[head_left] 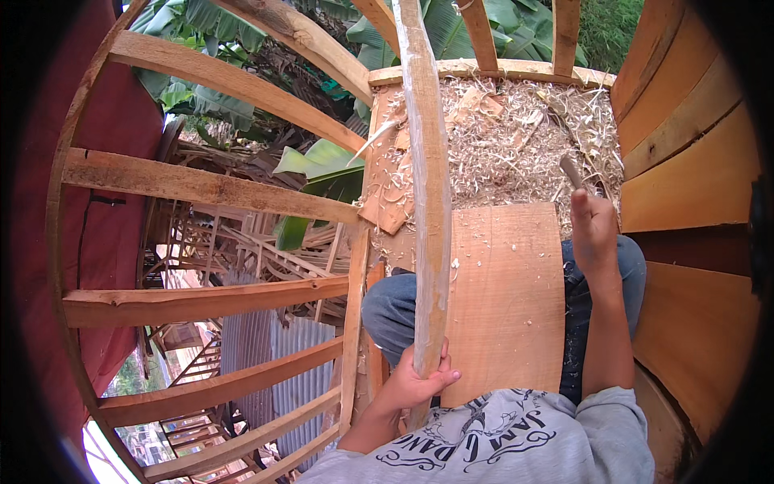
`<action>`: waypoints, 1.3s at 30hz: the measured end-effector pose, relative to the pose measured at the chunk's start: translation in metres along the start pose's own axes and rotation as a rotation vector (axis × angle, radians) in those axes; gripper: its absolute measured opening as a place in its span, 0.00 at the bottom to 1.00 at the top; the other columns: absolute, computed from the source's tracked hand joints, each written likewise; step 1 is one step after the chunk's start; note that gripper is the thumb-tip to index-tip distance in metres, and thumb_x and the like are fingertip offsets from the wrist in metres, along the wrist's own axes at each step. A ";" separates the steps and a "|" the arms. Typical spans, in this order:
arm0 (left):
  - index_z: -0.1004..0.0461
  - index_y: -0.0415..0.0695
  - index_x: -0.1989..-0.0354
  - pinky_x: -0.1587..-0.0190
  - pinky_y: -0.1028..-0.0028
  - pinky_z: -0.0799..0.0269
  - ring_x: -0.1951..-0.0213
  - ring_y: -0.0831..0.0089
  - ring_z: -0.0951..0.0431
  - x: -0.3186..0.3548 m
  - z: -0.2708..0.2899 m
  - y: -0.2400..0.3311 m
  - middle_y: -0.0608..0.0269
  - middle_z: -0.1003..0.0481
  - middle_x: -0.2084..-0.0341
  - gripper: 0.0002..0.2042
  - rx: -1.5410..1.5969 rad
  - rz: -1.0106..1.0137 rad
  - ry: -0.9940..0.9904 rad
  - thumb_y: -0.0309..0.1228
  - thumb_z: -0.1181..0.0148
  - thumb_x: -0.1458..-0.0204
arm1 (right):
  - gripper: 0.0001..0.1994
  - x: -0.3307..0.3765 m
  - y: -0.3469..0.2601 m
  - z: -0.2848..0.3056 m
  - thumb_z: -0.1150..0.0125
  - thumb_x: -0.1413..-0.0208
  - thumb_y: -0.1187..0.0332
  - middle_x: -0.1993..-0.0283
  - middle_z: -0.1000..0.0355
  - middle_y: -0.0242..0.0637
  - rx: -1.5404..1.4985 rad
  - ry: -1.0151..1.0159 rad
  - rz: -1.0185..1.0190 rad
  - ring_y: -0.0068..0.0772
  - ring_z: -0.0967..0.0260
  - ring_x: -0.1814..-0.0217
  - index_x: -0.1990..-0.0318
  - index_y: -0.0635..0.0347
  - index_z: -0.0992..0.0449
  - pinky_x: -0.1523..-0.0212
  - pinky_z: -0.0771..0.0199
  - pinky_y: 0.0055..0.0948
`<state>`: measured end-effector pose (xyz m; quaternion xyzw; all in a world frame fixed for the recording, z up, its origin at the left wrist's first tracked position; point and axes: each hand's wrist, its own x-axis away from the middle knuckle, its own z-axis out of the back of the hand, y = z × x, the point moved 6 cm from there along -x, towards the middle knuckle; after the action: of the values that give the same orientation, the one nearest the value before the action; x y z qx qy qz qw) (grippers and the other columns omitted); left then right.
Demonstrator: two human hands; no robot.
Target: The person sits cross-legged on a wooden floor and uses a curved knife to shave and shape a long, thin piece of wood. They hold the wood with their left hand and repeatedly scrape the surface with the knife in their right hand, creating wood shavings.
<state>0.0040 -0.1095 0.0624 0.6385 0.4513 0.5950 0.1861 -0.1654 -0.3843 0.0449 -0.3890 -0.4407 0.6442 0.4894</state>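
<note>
A long, pale, partly scraped pole (430, 145), which looks like split bamboo, runs from my waist up past the far edge of the platform. My left hand (415, 383) is closed around its near end, thumb pointing right. In my raised right hand (595, 230) is a knife, its short narrow blade (571, 173) pointing up and left; the fist hides the handle. The knife is well apart from the pole. Across my lap lies a flat wooden board (508, 298), with the pole along its left side and a few shavings on top.
Curly shavings (516, 145) cover the platform beyond my knees. Wooden railing bars (234, 185) stand on the left and far sides, and a plank wall (685, 169) closes in the right. Outside are banana leaves (451, 36) and a corrugated metal sheet (302, 379).
</note>
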 end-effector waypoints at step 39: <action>0.38 0.42 0.61 0.79 0.81 0.40 0.80 0.86 0.37 0.028 0.000 -0.025 0.72 0.36 0.80 0.11 -0.156 0.016 0.077 0.24 0.40 0.47 | 0.36 -0.075 0.043 -0.004 0.63 0.44 0.30 0.91 0.52 0.21 -0.200 0.046 -0.258 0.17 0.56 0.92 0.90 0.50 0.47 0.90 0.55 0.24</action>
<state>-0.0084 -0.0744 0.0598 0.6024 0.4053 0.6538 0.2129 -0.1576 -0.4621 0.0077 -0.3906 -0.5376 0.5196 0.5370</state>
